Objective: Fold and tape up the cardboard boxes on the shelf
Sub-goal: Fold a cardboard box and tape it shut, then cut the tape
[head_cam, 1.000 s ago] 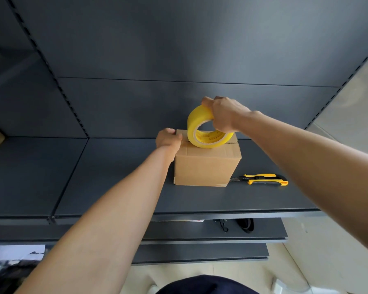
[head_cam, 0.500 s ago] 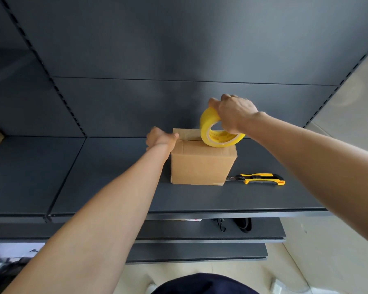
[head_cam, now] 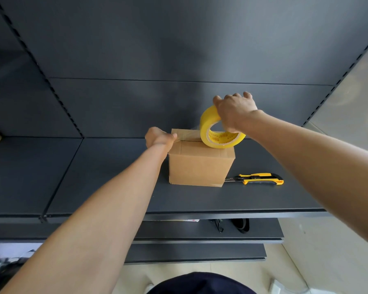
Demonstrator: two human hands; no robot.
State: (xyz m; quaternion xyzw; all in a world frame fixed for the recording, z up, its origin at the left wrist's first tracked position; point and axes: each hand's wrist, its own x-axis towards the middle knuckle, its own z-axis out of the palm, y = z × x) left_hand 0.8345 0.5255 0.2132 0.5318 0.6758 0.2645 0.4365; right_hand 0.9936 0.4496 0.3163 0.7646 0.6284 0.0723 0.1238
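Head view, one entry. Cardboard box stands closed on the dark shelf, near the middle, its near face plain brown; I see no print on it.

Left hand: fingers curled round the box's upper left corner, thumb pressed on the end of the tape strip at the top edge. A firm hold on the corner.

Right hand: closed over the yellow tape roll, fingers wrapped across its outer face, thumb side through the core. The roll stands on edge, its lower rim touching the box top toward the right. The clear strip runs from the roll leftward to the thumb, low over the top.

Writing: red characters repeat round the roll's inner core; too small for me to read.

Utility knife, yellow and black, lies flat just right of the box, tip toward its lower right corner.

Lower shelf: a paper label with red marks, unreadable, and dark items I cannot identify.
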